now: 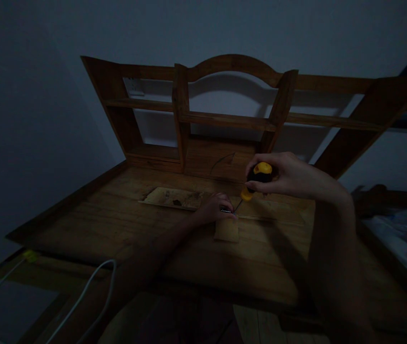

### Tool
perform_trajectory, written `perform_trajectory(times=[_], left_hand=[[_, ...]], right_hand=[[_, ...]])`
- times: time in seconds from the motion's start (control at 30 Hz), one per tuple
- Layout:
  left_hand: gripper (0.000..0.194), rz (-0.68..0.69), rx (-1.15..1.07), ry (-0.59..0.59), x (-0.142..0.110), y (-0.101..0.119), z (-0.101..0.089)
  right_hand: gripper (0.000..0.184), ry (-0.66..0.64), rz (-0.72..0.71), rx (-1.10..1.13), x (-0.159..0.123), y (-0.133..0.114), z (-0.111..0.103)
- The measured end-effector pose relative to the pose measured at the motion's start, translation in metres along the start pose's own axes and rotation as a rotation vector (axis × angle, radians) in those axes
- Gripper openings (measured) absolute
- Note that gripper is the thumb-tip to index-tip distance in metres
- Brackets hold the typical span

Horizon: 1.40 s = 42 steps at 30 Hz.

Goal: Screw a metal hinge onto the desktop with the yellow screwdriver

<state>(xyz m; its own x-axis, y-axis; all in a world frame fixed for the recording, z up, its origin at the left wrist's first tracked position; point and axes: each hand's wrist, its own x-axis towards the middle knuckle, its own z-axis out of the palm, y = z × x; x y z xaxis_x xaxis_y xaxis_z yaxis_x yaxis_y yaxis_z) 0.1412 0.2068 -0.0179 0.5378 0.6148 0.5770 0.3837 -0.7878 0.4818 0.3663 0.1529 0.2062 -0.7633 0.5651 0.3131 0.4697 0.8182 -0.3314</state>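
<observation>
My right hand [278, 174] is closed around the yellow-and-black handle of a screwdriver [247, 194]. Its thin shaft slants down and left, with the tip beside the fingers of my left hand [215, 209]. Those fingers are bent and pressed round a small shiny metal piece [226, 209], at the far edge of a small light wooden block [226, 230] lying on the desk. Whether the screwdriver tip touches the metal piece I cannot tell in the dim light. Behind my left hand lies a long wooden board [170, 198] with dark stains.
The wooden desktop [117, 224] carries a shelf unit [225, 119] along its back, against a wall. A thin dark wire [221, 161] stands near the shelf's base. A white cable [92, 282] loops at the front left by my left arm. Clear plastic [404, 239] lies at right.
</observation>
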Motion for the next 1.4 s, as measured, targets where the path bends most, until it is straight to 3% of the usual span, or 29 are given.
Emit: perform_trajectory(times=[0.3, 0.5, 0.8, 1.17, 1.4], left_hand=[[0.031, -0.056, -0.009, -0.023, -0.001, 0.002, -0.001], [0.033, 0.009, -0.051, 0.012, -0.001, -0.001, 0.002], [0.031, -0.012, -0.032, 0.009, 0.001, 0.005, 0.000], [0.031, -0.050, -0.082, 0.021, -0.001, 0.005, 0.001], [0.028, -0.026, -0.067, -0.004, 0.001, 0.006, 0.000]], right_hand=[[0.022, -0.087, -0.012, 0.041, -0.006, 0.000, -0.002], [0.022, -0.088, -0.013, 0.072, -0.005, 0.001, -0.003], [0.022, 0.104, 0.021, -0.011, 0.006, -0.004, 0.009], [0.019, 0.031, 0.083, 0.029, -0.002, -0.011, 0.001], [0.028, 0.212, 0.113, -0.258, 0.005, -0.015, 0.010]])
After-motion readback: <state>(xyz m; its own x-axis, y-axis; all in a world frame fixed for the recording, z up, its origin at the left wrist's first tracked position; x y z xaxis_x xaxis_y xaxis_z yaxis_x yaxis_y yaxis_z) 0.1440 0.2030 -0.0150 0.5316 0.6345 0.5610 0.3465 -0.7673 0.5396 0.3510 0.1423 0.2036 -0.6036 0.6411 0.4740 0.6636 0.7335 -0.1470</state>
